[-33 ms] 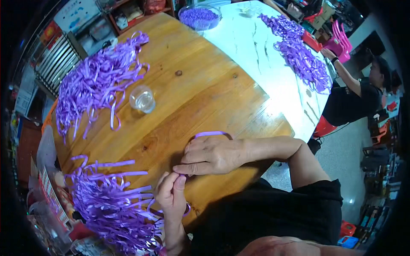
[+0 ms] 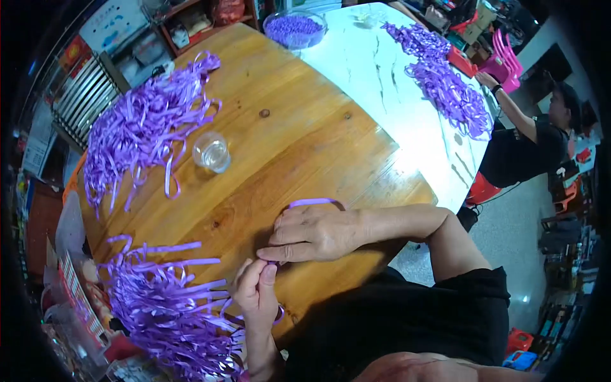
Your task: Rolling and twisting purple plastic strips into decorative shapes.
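Note:
My left hand [image 2: 256,286] and my right hand [image 2: 312,234] meet at the near edge of the wooden table. A narrow purple ribbon [image 2: 312,202] runs between them. One stretch of it curves out beyond my right hand, and a loop shows beside my left wrist. Thumb and forefinger of my left hand pinch a small purple bit of it. The fingers of my right hand are closed together over the same spot, partly hiding it. Left of my hands lies a pile of cut purple ribbon strips [image 2: 165,312], several ends pointing toward me.
A larger ribbon heap [image 2: 143,124] lies at the far left, beside a clear cup [image 2: 212,153]. On the white marbled tabletop [image 2: 356,57] are a bowl of purple pieces [image 2: 294,30] and more ribbon piles [image 2: 449,92]. A seated person [image 2: 531,137] reaches toward a red box [image 2: 462,62].
The view has shifted very slightly. My hands keep the same hold on the ribbon, and nothing else has visibly moved.

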`<state>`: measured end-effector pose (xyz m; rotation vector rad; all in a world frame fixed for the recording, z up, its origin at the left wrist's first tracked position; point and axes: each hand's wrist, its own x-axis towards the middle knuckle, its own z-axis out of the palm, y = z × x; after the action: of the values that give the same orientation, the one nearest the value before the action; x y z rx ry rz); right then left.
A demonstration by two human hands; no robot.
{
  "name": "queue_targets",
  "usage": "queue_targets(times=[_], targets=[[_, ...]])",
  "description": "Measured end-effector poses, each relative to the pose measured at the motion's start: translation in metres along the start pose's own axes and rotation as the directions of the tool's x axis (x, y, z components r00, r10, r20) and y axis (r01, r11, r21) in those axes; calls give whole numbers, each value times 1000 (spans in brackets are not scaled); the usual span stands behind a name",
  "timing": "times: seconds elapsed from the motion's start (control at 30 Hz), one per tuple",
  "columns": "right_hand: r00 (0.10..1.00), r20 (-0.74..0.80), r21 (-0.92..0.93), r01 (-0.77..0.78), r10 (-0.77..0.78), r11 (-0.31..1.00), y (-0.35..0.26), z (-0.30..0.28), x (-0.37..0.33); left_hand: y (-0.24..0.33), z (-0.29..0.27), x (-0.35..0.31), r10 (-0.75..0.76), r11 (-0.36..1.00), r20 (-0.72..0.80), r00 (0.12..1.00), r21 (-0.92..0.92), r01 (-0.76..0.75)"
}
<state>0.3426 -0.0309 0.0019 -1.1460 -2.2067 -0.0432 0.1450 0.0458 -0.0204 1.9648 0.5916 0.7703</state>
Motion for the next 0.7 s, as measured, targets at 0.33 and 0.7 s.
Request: queue_targets(times=[0.33,0.7], targets=[[990,-134,-25,47,-50,999,-1,5,-1,2,8,-3,-114,975,-70,991,-198,98],[988,-139,-56,53,-60,997,0,6,-3,-6,4,-6,-114,991,-84,990,-79,107]])
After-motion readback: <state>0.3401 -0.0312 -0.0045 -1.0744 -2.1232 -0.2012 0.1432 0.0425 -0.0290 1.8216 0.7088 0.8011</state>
